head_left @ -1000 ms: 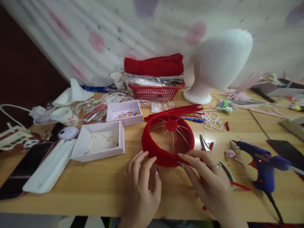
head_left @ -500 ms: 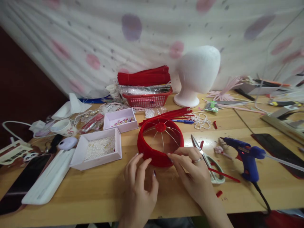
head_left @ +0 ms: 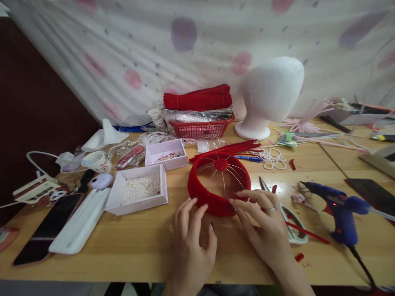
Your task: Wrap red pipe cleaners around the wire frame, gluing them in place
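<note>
A round red velvet frame [head_left: 206, 197] with thin wire spokes and a red centre disc lies on the wooden table [head_left: 129, 242]. My left hand [head_left: 193, 238] rests in front of it, fingers spread, fingertips touching the near left rim. My right hand [head_left: 262, 224], a ring on one finger, has its fingertips pressed on the near right rim. Neither hand grips anything that I can see.
Scissors [head_left: 286, 213] and a blue glue gun [head_left: 339, 207] lie right of the frame. Two pink bead boxes [head_left: 140, 191], a phone [head_left: 46, 228] and a white case [head_left: 78, 224] sit left. A red basket [head_left: 200, 127] and a white foam head [head_left: 268, 96] stand behind.
The view swung left and then back right. Both hands kept working along the frame's near rim; the right fingertips shifted slightly along it.
</note>
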### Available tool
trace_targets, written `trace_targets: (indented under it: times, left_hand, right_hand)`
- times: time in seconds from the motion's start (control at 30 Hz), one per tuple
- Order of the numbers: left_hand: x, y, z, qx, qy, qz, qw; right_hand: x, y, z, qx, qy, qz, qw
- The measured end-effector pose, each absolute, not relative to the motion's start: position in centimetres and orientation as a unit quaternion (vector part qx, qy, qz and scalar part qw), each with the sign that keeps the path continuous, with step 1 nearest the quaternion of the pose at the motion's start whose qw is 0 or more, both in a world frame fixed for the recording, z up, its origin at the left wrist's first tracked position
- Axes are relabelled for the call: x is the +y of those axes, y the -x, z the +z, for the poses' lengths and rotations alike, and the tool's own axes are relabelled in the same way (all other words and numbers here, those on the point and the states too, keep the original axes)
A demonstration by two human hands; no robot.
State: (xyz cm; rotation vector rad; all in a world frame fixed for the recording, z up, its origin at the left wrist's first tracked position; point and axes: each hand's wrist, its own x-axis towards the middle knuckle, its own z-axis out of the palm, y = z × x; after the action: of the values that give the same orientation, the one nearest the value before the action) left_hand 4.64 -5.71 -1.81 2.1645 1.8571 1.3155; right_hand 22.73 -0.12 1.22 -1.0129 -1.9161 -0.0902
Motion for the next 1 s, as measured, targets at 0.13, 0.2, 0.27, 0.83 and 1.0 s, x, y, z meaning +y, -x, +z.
trace_targets:
  times: [0.13,0.2,0.27,0.83,1.0]
  left_hand:
    - [-5.8,-4.6,-1.8,0.590,-0.687,0.423,0.010]
    - [-5.8,-4.6,-1.7,0.591,-0.688,0.421,0.012]
    - [-5.8,-4.6,-1.7,0.593,-0.688,0.418,0.012]
    - [-5.9,-4.7,-1.8,0.590,-0.688,0.422,0.019]
    - [-5.9,-4.7,-1.9,0.590,-0.689,0.420,0.023]
  right_hand:
    - [0.1,-22.9,1.9,-0.798,0.398,-0.020,0.452]
    - [0.3,-23.1,2.3,-0.813,0.385,-0.011,0.436]
    - [0.5,-23.4,2.6,-0.826,0.376,-0.006,0.420]
    - [1.3,-23.9,3.0,-0.861,0.330,0.000,0.388]
    - [1.4,-24.2,3.3,-0.864,0.320,0.021,0.387]
